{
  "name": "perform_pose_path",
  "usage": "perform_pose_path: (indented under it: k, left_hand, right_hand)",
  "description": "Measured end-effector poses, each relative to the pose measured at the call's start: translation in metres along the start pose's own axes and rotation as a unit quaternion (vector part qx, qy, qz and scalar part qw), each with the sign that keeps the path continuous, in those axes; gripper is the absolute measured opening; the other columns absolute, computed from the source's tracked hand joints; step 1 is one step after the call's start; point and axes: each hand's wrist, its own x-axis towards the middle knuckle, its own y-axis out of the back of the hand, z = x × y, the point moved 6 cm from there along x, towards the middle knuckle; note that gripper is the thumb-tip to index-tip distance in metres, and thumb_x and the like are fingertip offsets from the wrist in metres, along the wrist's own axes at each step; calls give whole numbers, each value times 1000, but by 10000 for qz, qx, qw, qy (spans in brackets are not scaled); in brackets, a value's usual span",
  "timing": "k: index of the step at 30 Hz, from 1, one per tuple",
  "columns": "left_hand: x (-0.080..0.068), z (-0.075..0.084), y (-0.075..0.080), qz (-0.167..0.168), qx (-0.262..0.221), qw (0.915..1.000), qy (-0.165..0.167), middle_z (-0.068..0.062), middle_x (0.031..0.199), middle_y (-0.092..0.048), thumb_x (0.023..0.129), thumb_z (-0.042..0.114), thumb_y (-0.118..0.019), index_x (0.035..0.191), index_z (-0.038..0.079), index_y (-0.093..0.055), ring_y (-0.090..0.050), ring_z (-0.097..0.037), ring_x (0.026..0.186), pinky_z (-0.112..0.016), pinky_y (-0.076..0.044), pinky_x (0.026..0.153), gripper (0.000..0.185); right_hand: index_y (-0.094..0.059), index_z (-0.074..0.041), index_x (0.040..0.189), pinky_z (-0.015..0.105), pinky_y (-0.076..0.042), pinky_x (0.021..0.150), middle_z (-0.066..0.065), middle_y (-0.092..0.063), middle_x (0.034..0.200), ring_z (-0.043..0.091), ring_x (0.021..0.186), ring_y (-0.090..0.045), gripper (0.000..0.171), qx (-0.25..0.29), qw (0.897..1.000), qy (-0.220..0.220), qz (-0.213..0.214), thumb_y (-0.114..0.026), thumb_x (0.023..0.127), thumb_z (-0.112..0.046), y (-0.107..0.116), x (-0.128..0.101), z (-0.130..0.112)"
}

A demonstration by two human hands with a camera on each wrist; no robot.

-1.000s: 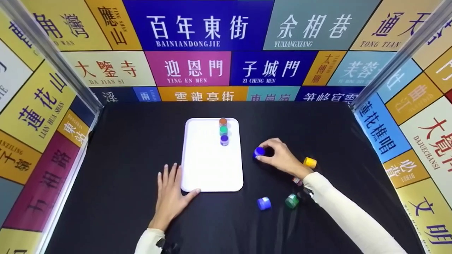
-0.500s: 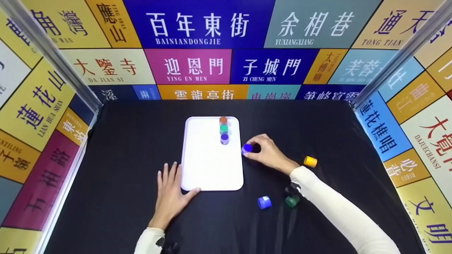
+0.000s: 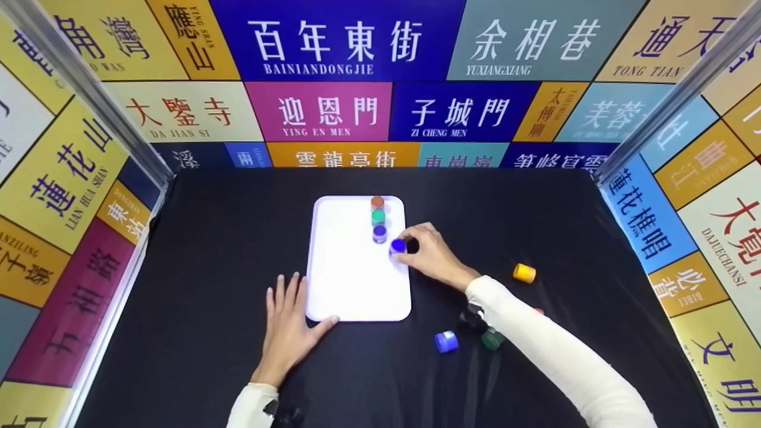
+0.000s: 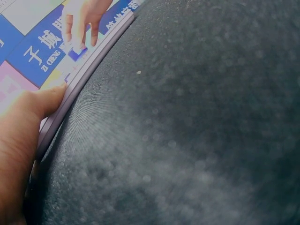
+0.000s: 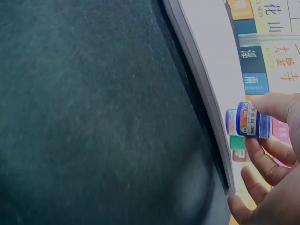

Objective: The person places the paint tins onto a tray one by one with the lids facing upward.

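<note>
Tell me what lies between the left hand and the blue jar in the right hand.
In the head view, only bare white tray lies between the left hand and the blue jar held by the right hand.

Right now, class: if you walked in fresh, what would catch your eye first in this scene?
The white tray glows at the middle of the black table. Over its right edge the right hand pinches a blue jar, beside a row of three jars. The left hand lies flat at the tray's near left corner.

Tray's (image 3: 333, 267) left half open; jar row (image 3: 379, 219) blocks far right; loose jars (image 3: 446, 342) front-right.
</note>
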Motion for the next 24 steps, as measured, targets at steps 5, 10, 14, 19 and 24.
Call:
perform_pose_path:
  k: [5, 10, 14, 19, 24]
  left_hand:
    - [-1, -1, 1, 22, -4, 10000, 0, -27, 174, -36, 90, 70, -78, 165, -4, -44, -17, -53, 166, -69, -6, 133, 111]
    - [-1, -2, 1, -12, -17, 10000, 40, -27, 174, -36, 90, 71, -78, 166, -3, -43, -16, -52, 166, -69, -5, 133, 112]
    - [-1, -2, 2, -26, -30, 10000, 54, -26, 175, -35, 90, 71, -78, 166, -3, -42, -16, -52, 166, -68, -4, 133, 112]
    - [0, 0, 2, 34, -49, 10000, -3, -27, 174, -37, 89, 70, -79, 166, -3, -43, -18, -53, 166, -70, -5, 133, 112]
    - [1, 0, 2, 103, -35, 9999, -67, -28, 172, -39, 89, 71, -78, 164, -4, -45, -20, -54, 165, -71, -7, 132, 111]
  right_hand:
    - [-81, -4, 115, 49, -48, 110, 10, -78, 112, 33, 122, -59, 36, -6, 9999, -21, -104, -94, 87, -20, -12, 4, -4]
    - [-80, -4, 114, 49, -49, 104, 8, -78, 108, 32, 118, -60, 34, -57, 9998, 30, -181, -93, 87, -19, -22, 8, -7]
    - [-79, -2, 115, 49, -49, 103, 11, -78, 111, 32, 117, -60, 35, -26, 9998, 15, -178, -93, 87, -19, -27, 12, -9]
    - [-79, -1, 117, 49, -48, 104, 13, -79, 115, 33, 117, -59, 37, 22, 9999, -93, -142, -93, 87, -18, -30, 15, -7]
    - [-79, -2, 116, 49, -47, 102, 12, -81, 114, 34, 114, -60, 37, 3, 9999, -118, 5, -94, 86, -18, -32, 17, -3]
